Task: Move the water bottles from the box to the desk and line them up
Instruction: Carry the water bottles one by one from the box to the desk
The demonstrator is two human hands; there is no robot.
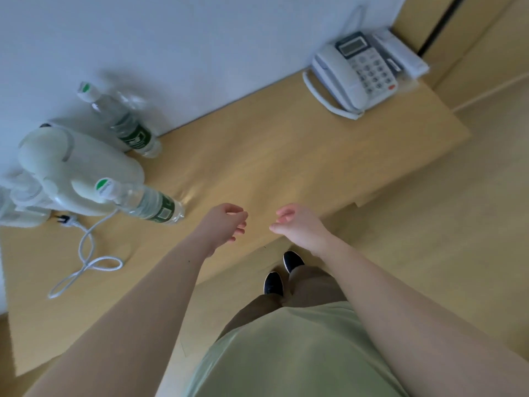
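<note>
While two water bottles already stand on the bench, both of the person's hands hover empty over its near edge at the centre of the frame: the left hand and the right hand hang loosely curled, fingers relaxed and holding nothing. The far bottle stands near the wall in the upper left; the near bottle stands lower left, just beside a white appliance. The two are well apart and not yet in a tidy row. The box named in the task is not in view.

The bottles look full, clear plastic with green labels and white caps, so each is likely to be moderately heavy, smooth-sided and slightly yielding under a squeeze; the labelled middle of the body appears the surest place to grip, since the neck offers less purchase and a tall bottle may tip if nudged high up.

A white power cord with its plug loops across the bench at lower left, close to the near bottle, and could snag or topple it. A desk telephone sits at the upper right, leaving open bench between it and the bottles.
</note>
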